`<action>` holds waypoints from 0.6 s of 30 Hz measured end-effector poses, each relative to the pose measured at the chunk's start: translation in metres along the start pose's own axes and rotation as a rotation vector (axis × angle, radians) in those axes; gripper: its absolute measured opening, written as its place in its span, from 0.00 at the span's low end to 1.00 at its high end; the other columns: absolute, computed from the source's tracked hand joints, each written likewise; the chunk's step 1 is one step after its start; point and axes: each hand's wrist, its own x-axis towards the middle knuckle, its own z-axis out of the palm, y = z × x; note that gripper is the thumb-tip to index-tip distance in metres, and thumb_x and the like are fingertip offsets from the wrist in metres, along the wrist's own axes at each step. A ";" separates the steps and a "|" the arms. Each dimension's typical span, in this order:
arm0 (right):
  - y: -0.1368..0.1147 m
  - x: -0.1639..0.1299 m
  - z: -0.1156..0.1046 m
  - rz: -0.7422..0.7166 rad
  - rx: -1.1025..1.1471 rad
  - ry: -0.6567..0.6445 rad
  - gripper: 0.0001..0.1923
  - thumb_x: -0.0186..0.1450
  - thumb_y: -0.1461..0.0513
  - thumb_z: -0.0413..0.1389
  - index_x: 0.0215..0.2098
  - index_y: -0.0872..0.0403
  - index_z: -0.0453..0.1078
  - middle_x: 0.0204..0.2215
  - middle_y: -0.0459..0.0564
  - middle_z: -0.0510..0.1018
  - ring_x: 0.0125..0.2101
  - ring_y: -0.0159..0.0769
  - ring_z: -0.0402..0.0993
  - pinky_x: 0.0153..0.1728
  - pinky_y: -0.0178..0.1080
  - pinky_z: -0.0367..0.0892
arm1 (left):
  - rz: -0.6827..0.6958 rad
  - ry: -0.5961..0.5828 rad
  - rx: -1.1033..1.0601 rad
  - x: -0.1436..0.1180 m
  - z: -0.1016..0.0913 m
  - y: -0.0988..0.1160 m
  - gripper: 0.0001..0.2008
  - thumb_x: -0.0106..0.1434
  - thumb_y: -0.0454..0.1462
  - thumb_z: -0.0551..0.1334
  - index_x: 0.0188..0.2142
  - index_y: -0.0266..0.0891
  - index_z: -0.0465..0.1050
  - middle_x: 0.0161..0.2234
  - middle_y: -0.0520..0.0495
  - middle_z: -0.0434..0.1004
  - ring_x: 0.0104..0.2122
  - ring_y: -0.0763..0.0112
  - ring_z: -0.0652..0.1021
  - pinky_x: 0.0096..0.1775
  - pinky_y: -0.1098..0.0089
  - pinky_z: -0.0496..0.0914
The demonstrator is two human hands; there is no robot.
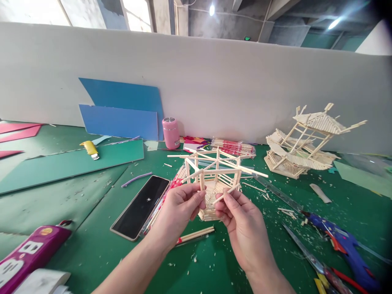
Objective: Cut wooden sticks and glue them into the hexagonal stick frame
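- two bare hands work near the middle of the green table (92, 249), both at the near side of a stick frame (222, 171).
- the left hand (183, 200) has thumb and fingers drawn together on a front corner post of the stick frame.
- the right hand (241, 212) pinches a short stick (218, 199) between thumb and fingers, slanting up to the right in front of the frame.
- the stick frame is upright, its base partly hidden by the hands; i cannot tell whether it touches the table.
- a dark phone (142, 206) lies left of the frame, and a pink canister (171, 134) stands behind it.
- to the right, a tiered stick model (320, 122) sits farther back; scissors (303, 247) and a blue glue gun (343, 241) lie nearer.
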 end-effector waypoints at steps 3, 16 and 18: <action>0.000 0.000 0.002 0.012 0.002 0.024 0.11 0.52 0.58 0.63 0.29 0.57 0.71 0.21 0.44 0.75 0.22 0.24 0.70 0.25 0.28 0.69 | -0.001 -0.012 0.002 0.000 0.000 0.000 0.14 0.60 0.36 0.58 0.19 0.34 0.67 0.17 0.57 0.62 0.16 0.82 0.58 0.19 0.78 0.51; 0.002 0.004 0.008 0.032 0.032 0.009 0.08 0.52 0.59 0.63 0.25 0.56 0.72 0.19 0.41 0.73 0.18 0.21 0.66 0.20 0.25 0.66 | -0.038 -0.001 -0.054 0.000 -0.002 -0.005 0.08 0.58 0.36 0.60 0.24 0.35 0.71 0.18 0.56 0.65 0.16 0.82 0.59 0.19 0.79 0.52; 0.001 0.005 0.009 0.026 0.041 0.006 0.08 0.53 0.59 0.62 0.25 0.56 0.72 0.19 0.41 0.73 0.18 0.21 0.67 0.20 0.24 0.66 | -0.037 0.004 -0.060 0.000 -0.002 -0.005 0.08 0.57 0.36 0.60 0.25 0.35 0.71 0.18 0.56 0.65 0.16 0.82 0.59 0.19 0.78 0.52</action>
